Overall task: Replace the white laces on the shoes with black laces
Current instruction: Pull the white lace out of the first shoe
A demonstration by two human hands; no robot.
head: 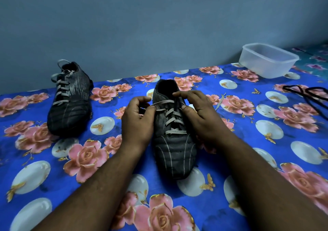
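- White laces (174,117): flat, woven; left hand (137,120) pinches top strand.
- Two dark ribbed football boots: centre boot (174,152); upper-left boot (71,103).
- Right hand (200,112) grasps centre boot's collar.
- Black laces (307,93), right edge.

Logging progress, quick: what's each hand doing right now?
Left hand: pinches the white lace.
Right hand: fingers curled on the near shoe; grip cannot be told.

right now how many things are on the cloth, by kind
shoes: 2, near shoe and far shoe
white laces: 2, one in the near shoe, one in the far shoe
black laces: 1 bundle
plastic tub: 1
total: 6
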